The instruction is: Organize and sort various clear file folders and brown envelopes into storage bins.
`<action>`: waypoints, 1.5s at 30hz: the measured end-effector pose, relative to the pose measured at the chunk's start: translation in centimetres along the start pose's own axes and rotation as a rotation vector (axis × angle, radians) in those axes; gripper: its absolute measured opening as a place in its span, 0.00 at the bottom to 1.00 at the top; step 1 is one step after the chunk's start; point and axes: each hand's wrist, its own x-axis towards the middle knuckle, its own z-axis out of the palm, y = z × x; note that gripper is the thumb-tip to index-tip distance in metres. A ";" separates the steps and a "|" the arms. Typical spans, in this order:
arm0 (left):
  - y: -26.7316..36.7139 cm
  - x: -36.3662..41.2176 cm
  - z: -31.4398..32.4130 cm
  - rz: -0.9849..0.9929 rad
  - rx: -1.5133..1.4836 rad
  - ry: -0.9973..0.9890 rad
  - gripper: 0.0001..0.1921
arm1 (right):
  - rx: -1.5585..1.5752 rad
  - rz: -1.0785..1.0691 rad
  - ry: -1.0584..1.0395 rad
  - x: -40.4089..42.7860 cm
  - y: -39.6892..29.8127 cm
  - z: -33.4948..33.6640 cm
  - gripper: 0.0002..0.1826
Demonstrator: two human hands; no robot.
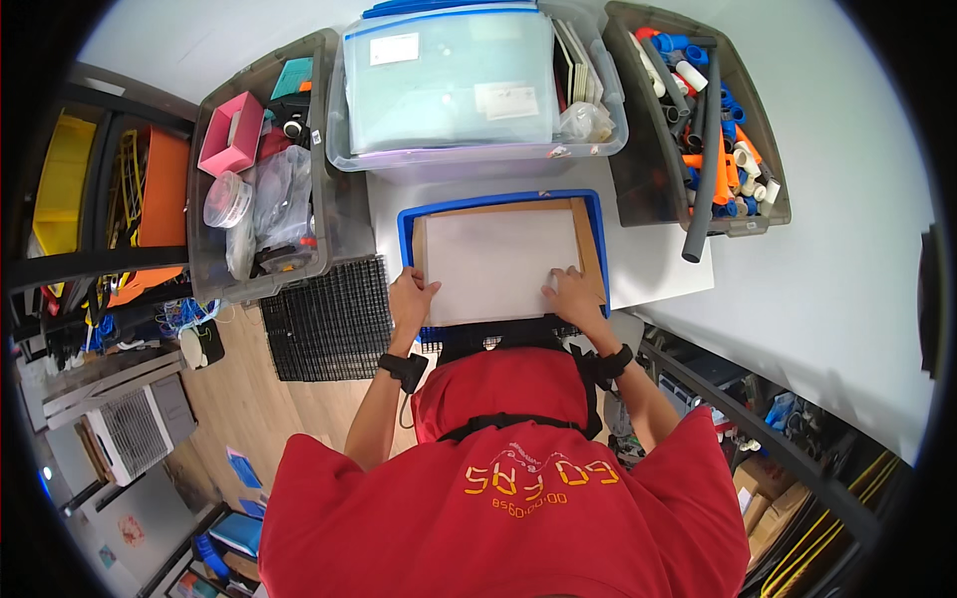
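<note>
In front of me a blue rectangular tray (505,199) holds brown cardboard or paper (589,247). A large white sheet (499,261) lies on top of that. My left hand (413,297) is at the sheet's left edge, near the tray's left rim, with the thumb towards the sheet; whether it pinches the edge I cannot tell. My right hand (574,297) rests on the sheet's lower right part, fingers bent and touching it. Both wrists wear black straps. The tray's near side is partly hidden by my hands and the sheet.
Behind the tray stands a clear bin (448,158) of plastic folders. A grey bin (325,224) with a pink box is at left; another (647,213) with pipes and fittings is at right. Black mesh (325,321) lies left of the tray, beside the white table (662,280).
</note>
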 end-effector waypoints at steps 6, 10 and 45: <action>-1.1 0.3 -0.8 0.048 -0.162 -0.011 0.15 | 0.030 -0.004 -0.032 0.1 0.0 0.3 0.26; -1.8 -0.2 -2.6 0.034 -0.435 -0.086 0.14 | 0.291 0.024 -0.012 0.6 0.0 -0.5 0.30; 3.8 -7.1 -19.0 0.119 -1.384 -0.126 0.21 | 1.441 -0.149 -0.298 -1.3 -6.9 -13.0 0.30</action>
